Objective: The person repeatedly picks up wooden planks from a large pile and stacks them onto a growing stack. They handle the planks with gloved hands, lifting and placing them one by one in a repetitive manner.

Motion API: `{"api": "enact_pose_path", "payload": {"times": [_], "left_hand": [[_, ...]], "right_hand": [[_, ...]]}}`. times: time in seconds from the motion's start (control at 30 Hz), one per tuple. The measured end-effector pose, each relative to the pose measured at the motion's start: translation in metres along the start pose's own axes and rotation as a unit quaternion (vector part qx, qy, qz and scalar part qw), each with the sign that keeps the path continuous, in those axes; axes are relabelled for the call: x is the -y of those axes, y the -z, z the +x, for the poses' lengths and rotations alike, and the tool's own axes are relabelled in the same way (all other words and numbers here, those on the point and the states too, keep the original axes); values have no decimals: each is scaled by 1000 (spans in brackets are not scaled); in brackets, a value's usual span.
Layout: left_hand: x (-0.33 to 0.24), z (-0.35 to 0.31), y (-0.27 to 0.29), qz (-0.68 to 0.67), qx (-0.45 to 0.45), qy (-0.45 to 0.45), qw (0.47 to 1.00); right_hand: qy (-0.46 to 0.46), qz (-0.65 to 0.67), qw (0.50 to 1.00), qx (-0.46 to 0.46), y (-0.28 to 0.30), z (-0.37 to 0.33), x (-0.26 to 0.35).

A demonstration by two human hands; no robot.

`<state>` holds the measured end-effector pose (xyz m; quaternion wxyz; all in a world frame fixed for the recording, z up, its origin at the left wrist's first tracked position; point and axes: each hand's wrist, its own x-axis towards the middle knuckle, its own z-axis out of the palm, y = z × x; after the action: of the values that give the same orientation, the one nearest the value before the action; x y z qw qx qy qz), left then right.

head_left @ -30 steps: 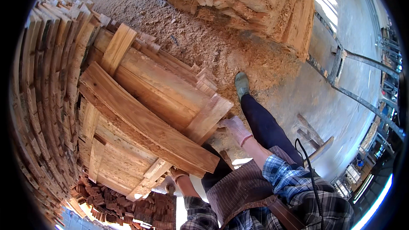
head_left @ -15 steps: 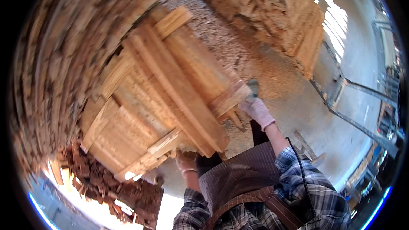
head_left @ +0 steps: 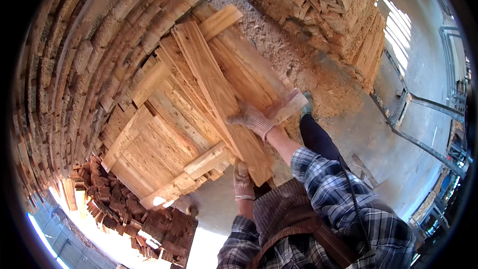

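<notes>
A long wooden plank (head_left: 211,77) lies slantwise on top of a pile of boards, tilted against the pieces beneath it. My right hand (head_left: 254,119), in a pale knit glove, grips its right edge partway along, with fingers reaching over the upper face. At the plank's near end my left hand (head_left: 243,182), also gloved, is closed at the left edge; part of its grip is hidden behind the wood. Under the plank are flat boards (head_left: 142,152) and short crosspieces, one crosspiece (head_left: 289,107) beside my right hand and another crosspiece (head_left: 204,160) left of my left hand.
A tall curved-looking wall of stacked boards (head_left: 74,69) rises on the left. Another wood stack (head_left: 343,25) stands at the far right, with sawdust (head_left: 323,89) on the floor before it. Dark short blocks (head_left: 149,229) are heaped at lower left. A metal frame (head_left: 403,109) stands right.
My right hand has moved left from the crosspiece end onto the plank's edge. My left hand has come up to the plank's near end. The plank has turned slightly, its face showing more.
</notes>
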<state>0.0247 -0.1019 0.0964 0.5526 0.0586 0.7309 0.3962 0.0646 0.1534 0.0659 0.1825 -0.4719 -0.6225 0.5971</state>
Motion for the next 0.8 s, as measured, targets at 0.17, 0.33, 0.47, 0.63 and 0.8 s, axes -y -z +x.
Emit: {"api": "enact_pose_path", "payload": {"times": [0.17, 0.33, 0.47, 0.63, 0.8], "left_hand": [[-64, -14, -40, 142, -100, -62, 983], [-70, 0, -57, 179, -152, -95, 967], [-73, 6, -76, 72, -152, -75, 983], [-162, -42, -155, 23, -72, -67, 995], [-195, -89, -227, -52, -81, -32, 995]], "right_hand": [[-157, 127, 968, 150, 9, 0, -19], [-126, 44, 983, 130, 6, 5, 23], [-125, -48, 984, 117, 21, 10, 37], [-119, -5, 986, 117, 91, 14, 22], [-206, 139, 955, 164, 187, 2, 66]]}}
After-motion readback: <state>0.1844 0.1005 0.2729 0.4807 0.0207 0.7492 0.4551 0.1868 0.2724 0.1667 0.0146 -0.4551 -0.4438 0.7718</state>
